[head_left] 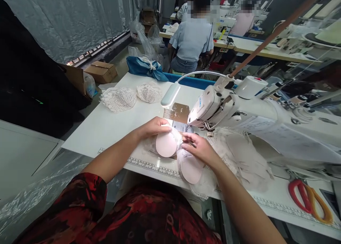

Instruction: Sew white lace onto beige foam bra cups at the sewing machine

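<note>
My left hand [156, 126] is curled over the top of a pale pink padded bra cup [166, 144] edged with white lace, holding it on the white sewing table [106, 125] just in front of the machine's needle. My right hand [201, 148] pinches the lace at the cup's right edge, with a thin dark tool between its fingers. A second pink cup [191, 169] lies below my right hand at the table's front edge. The white sewing machine head [210, 107] stands just behind both hands.
Two white lace pieces [118, 99] lie at the table's far left. A gooseneck lamp [170, 94] hangs over the needle plate. Red and orange scissors [309, 197] rest at the right. A pile of white lace pieces [245, 158] lies right of my hand. A person in a blue shirt [191, 41] sits ahead.
</note>
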The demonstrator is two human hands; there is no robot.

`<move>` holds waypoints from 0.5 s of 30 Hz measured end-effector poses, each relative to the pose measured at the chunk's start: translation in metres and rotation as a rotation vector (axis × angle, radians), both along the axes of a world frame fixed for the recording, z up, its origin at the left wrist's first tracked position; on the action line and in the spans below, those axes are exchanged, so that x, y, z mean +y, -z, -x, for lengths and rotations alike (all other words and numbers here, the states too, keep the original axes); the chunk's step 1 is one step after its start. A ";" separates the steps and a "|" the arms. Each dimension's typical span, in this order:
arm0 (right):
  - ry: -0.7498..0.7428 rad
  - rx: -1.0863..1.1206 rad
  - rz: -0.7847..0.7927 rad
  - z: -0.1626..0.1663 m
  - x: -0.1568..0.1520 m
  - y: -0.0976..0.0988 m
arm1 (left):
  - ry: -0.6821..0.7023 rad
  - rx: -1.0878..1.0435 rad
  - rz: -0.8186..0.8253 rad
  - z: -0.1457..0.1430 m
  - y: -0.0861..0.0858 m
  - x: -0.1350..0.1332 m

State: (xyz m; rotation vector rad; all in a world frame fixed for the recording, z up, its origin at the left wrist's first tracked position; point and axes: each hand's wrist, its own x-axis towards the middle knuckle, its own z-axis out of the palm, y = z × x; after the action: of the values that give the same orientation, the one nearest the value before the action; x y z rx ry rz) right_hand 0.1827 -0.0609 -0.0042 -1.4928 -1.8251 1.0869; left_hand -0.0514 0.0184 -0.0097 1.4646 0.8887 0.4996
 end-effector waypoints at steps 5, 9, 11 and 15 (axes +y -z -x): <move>0.032 0.016 -0.046 0.022 0.011 0.018 | 0.077 0.049 -0.310 -0.003 0.006 -0.001; -0.016 0.111 -0.062 0.022 0.009 0.023 | 0.136 0.077 -0.534 -0.011 0.008 -0.006; -0.020 0.152 -0.062 0.021 0.007 0.022 | 0.190 0.097 -0.491 -0.016 0.009 -0.006; 0.012 0.137 -0.045 0.015 0.005 0.022 | 0.264 0.000 -0.246 -0.019 0.015 -0.003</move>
State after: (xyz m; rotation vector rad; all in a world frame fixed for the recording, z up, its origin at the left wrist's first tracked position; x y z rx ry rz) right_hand 0.1672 -0.0562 -0.0259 -1.3675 -1.7324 1.1071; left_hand -0.0320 0.0157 -0.0248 1.7766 0.6360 0.4212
